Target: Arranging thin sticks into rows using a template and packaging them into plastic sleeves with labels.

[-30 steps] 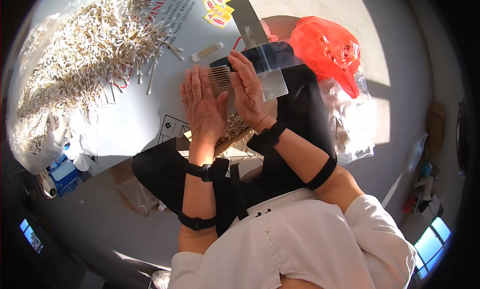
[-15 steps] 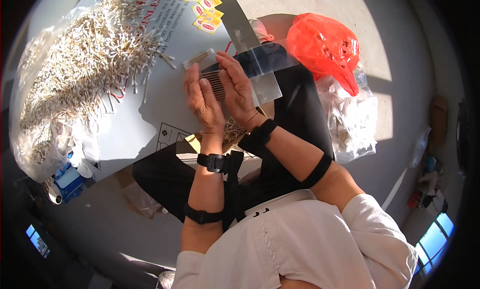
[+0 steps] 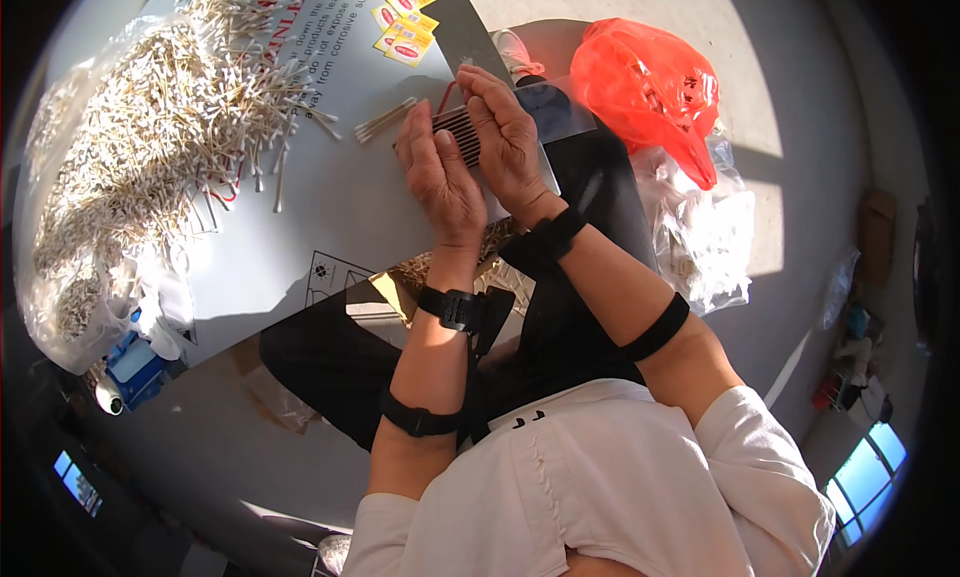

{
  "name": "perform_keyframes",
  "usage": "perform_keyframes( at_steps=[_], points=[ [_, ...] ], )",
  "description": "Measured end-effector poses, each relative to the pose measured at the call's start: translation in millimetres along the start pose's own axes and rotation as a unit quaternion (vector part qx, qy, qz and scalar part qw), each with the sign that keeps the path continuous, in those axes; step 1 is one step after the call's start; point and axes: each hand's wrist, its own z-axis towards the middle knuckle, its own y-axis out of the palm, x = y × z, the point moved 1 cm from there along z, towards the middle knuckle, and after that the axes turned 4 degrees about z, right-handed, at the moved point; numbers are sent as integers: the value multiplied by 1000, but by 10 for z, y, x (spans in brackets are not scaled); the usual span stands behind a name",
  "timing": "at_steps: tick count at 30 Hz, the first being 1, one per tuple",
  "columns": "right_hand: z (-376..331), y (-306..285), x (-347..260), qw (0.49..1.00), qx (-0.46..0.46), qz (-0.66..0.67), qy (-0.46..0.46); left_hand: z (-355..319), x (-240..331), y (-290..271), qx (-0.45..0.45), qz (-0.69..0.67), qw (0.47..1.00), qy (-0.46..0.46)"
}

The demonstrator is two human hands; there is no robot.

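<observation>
A flat row of cotton swabs (image 3: pixel 462 135) sits pressed between the 2 hands, above the person's lap. The left hand (image 3: pixel 440 177) cups its near side with fingers curled; the right hand (image 3: pixel 505 137) closes over its far side. Just left of the left hand lies a small bundle of swabs (image 3: pixel 385 120) on the grey board (image 3: pixel 330 207). Farther left spreads a loose swab pile (image 3: pixel 150 127). Right of the right hand sits an orange plastic bag (image 3: pixel 650 82).

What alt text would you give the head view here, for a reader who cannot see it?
Both hands, left hand and right hand, hold a flat row of cotton swabs against a clear plastic bag above a grey board. A large heap of loose swabs lies to the left, small yellow labels at the top, and an orange plastic bag to the right.
</observation>
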Motion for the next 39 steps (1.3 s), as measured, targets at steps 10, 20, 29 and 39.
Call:
perform_keyframes(
  at_steps=[10, 20, 29, 39],
  points=[
    [105, -290, 33, 996, -33, 67, 58, 64, -24, -201, -70, 96, 992, 47],
    [-8, -148, 112, 992, -33, 84, 85, 100, 0, -150, -81, 16, 997, 1],
    [161, -327, -107, 988, -110, -103, 21, 188, 27, -291, -94, 144, 979, 109],
    [283, -289, -72, 952, -176, -238, -75, 269, -189, -448, -81, 185, 975, 91]
  ],
)
